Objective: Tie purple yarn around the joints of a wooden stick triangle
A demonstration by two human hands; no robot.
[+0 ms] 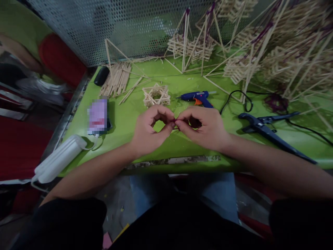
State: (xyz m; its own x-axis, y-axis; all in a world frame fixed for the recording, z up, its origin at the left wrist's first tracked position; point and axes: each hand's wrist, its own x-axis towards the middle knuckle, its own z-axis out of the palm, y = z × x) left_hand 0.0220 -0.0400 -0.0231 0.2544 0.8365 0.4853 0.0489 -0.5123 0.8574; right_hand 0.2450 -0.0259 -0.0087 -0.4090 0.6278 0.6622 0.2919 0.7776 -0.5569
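Note:
My left hand (153, 130) and my right hand (204, 126) meet over the front of the green table. Both are closed, thumb against forefinger, pinching a short bit of dark purple thread (175, 120) between them; most of it is hidden by the fingertips. Just beyond my hands sits a small star-shaped frame of stacked wooden sticks (156, 96). A blue glue gun (195, 96) with an orange trigger lies behind my right hand, its nozzle pointing left.
The green table (130, 139) carries loose wooden sticks (118, 78), a blurred-out phone-like object (98, 116), a white power bank or strip (61, 158), large pliers-like cutters (267, 130), tangled purple thread (275, 103) and several stick structures (241, 66). Perforated metal (117, 27) stands behind. Another person's arm (20, 52) shows far left.

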